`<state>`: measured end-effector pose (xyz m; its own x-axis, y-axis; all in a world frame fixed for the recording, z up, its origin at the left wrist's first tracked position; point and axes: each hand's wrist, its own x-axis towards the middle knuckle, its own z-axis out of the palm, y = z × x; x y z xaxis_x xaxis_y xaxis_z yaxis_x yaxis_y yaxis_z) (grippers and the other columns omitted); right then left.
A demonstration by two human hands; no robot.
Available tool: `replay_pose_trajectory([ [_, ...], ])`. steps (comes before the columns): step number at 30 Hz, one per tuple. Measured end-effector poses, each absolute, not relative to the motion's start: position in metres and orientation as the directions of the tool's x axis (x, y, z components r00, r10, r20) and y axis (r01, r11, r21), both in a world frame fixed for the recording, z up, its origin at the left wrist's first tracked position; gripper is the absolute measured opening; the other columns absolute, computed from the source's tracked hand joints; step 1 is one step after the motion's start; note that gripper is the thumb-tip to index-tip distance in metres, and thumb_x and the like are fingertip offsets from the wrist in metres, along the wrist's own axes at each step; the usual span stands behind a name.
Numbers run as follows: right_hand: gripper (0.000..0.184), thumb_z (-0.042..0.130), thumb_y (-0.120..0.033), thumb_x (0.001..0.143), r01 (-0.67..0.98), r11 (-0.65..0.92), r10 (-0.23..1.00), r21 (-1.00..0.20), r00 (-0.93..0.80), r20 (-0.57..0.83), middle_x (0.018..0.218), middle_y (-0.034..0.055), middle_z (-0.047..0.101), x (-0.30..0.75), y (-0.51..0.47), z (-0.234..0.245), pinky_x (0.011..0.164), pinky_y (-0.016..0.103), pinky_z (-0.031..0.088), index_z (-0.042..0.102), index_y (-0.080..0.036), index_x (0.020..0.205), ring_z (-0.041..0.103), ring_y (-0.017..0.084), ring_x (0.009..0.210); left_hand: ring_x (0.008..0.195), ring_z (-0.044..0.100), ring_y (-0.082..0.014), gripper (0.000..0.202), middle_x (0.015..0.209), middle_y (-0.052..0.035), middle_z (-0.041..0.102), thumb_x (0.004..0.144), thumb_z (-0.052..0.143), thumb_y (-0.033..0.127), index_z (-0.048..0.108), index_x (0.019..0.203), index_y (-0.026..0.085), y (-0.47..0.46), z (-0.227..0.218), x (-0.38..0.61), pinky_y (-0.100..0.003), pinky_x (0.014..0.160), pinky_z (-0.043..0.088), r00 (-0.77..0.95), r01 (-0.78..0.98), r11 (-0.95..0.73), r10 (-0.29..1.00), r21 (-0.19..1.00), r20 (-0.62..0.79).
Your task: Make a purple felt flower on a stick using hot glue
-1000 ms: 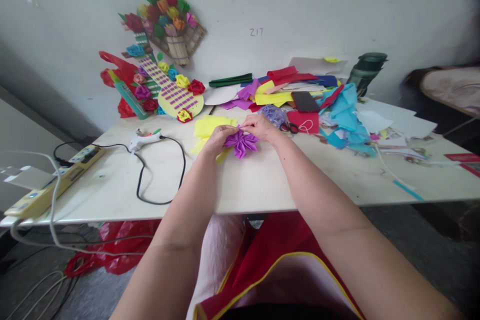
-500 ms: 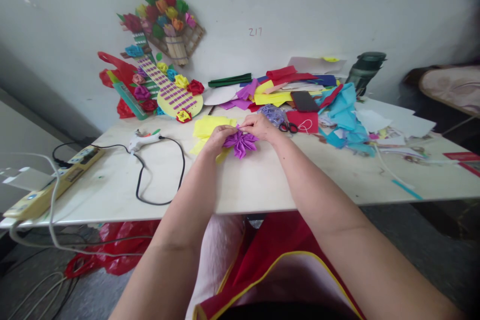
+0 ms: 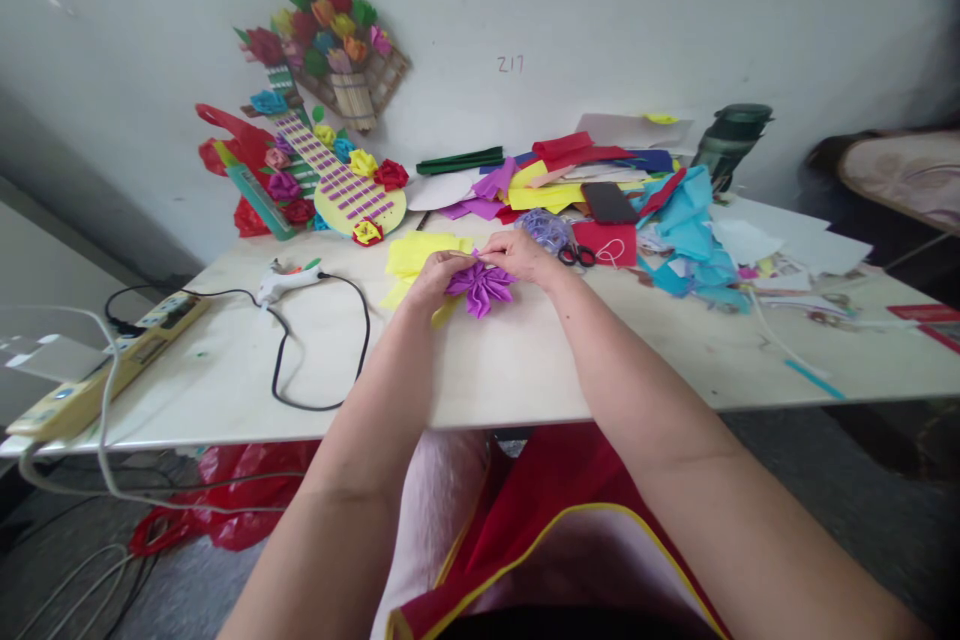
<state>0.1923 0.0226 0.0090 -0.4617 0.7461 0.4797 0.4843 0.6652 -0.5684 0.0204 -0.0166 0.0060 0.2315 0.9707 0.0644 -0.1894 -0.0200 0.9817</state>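
A purple crepe paper flower (image 3: pixel 484 290) with pleated petals is held just above the table in the middle of the view. My left hand (image 3: pixel 441 275) grips its left upper edge, the fingers closed. From the upper right, my right hand (image 3: pixel 519 253) pinches the flower's far edge, its fingertips close to those of the left. What lies between the fingertips is too small to make out. Yellow crepe paper (image 3: pixel 409 255) lies on the table behind and left of the flower, partly covered by my left hand.
At left lie a white glue gun (image 3: pixel 289 282) with a looping black cord and a power strip (image 3: pixel 112 365). Scissors (image 3: pixel 577 255), purple string (image 3: pixel 545 230), a phone (image 3: pixel 609 203) and coloured paper (image 3: pixel 551 190) lie behind my hands. A bottle (image 3: pixel 731 145) stands at back right.
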Motion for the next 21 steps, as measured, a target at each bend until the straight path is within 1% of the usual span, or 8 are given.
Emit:
replay_pose_trajectory([
  [8, 0.016, 0.062, -0.021, 0.079, 0.479, 0.691, 0.722, -0.541, -0.489, 0.490, 0.078, 0.0049, 0.072, 0.1924, 0.0220, 0.0100, 0.067, 0.024, 0.044, 0.077, -0.014, 0.081, 0.063, 0.015, 0.073, 0.041, 0.040, -0.0058, 0.022, 0.048, 0.0012, 0.050, 0.053, 0.076, 0.023, 0.057, 0.052, 0.011, -0.0164, 0.0067, 0.0209, -0.022, 0.043, 0.023, 0.224, -0.214, -0.009, 0.973, 0.977, 0.058],
  [16, 0.015, 0.064, -0.022, 0.077, 0.462, 0.720, 0.693, -0.517, -0.465, 0.550, 0.079, 0.0041, 0.073, 0.1923, 0.0278, 0.0033, 0.068, 0.023, 0.045, 0.078, -0.016, 0.079, 0.064, 0.014, 0.075, 0.041, 0.039, -0.0059, 0.023, 0.047, 0.0022, 0.047, 0.055, 0.074, 0.019, 0.053, 0.050, 0.012, -0.0170, 0.0065, 0.0218, -0.022, 0.044, 0.024, 0.217, -0.246, 0.023, 0.976, 0.969, 0.032],
  [21, 0.014, 0.066, -0.021, 0.075, 0.463, 0.703, 0.711, -0.540, -0.458, 0.534, 0.076, 0.0054, 0.074, 0.1934, 0.0276, 0.0044, 0.068, 0.025, 0.046, 0.078, -0.015, 0.077, 0.066, 0.016, 0.074, 0.039, 0.036, -0.0050, 0.023, 0.045, 0.0034, 0.044, 0.055, 0.072, 0.018, 0.050, 0.049, 0.014, -0.0153, 0.0032, 0.0207, -0.023, 0.042, 0.021, 0.215, -0.236, 0.018, 0.976, 0.972, 0.034],
])
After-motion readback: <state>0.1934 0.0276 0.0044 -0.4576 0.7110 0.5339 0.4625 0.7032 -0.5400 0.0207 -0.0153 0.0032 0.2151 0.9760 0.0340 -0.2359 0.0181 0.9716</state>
